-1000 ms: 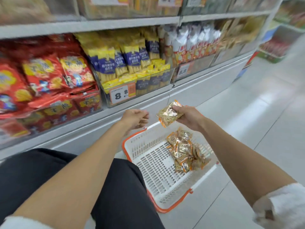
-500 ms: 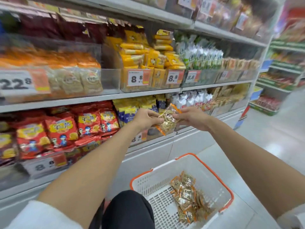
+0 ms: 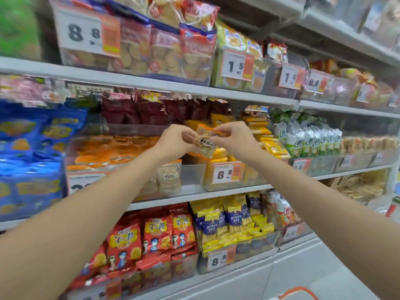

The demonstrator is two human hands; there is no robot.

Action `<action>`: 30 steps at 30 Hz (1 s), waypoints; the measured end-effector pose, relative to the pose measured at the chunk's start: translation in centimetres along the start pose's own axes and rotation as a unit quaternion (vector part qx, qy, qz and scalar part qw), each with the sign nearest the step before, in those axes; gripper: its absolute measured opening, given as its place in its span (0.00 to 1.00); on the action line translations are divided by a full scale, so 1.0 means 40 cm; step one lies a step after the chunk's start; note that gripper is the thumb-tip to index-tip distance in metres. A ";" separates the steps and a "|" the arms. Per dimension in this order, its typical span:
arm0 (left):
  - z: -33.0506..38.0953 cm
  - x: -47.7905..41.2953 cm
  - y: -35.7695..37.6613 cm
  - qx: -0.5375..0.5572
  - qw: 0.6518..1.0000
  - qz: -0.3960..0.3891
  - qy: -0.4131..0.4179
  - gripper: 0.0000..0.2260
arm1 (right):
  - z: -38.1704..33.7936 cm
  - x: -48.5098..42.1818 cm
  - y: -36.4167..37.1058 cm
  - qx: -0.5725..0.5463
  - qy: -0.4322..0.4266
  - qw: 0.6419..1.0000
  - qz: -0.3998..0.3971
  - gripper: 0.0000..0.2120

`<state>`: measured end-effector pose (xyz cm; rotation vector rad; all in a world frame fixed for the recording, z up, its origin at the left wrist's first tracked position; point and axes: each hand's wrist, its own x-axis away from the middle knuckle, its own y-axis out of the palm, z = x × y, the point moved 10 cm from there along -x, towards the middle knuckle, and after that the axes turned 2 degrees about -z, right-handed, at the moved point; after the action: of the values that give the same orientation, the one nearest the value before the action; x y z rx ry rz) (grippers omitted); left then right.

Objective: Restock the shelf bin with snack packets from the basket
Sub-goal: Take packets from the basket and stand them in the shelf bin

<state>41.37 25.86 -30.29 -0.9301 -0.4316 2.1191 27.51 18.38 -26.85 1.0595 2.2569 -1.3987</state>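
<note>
Packet: small clear snack packet (image 3: 205,142) with orange edge, pinched at both sides by my left hand (image 3: 174,140) and right hand (image 3: 233,139), over clear plastic shelf bin (image 3: 191,176) just below them. Best keep it upright and drop it behind front packets (image 3: 170,178). Orange-rimmed basket (image 3: 298,292) low under right arm.

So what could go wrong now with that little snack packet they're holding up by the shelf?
The snack packet is only pinched by the fingertips of the left hand and the right hand, so it might slip and fall to the floor. It also hangs above the gap between the clear bin and the bin of yellow packs, so it could land in the wrong one.
</note>
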 end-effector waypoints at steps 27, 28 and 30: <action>-0.493 -0.440 -0.061 -0.195 0.977 0.016 -0.080 0.10 | 0.113 -0.562 0.505 0.431 -0.134 0.860 -0.238 0.12; -0.493 -0.438 -0.059 -0.198 0.977 0.017 -0.082 0.10 | 0.120 -0.567 0.511 0.437 -0.129 0.855 -0.247 0.16; -0.493 -0.439 -0.052 -0.188 0.978 0.000 -0.086 0.11 | 0.129 -0.572 0.520 0.439 -0.111 0.851 -0.266 0.17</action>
<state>64.68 13.87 -34.12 -0.9535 -0.9452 2.1669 57.41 9.39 -29.81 0.3731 1.7740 -2.7668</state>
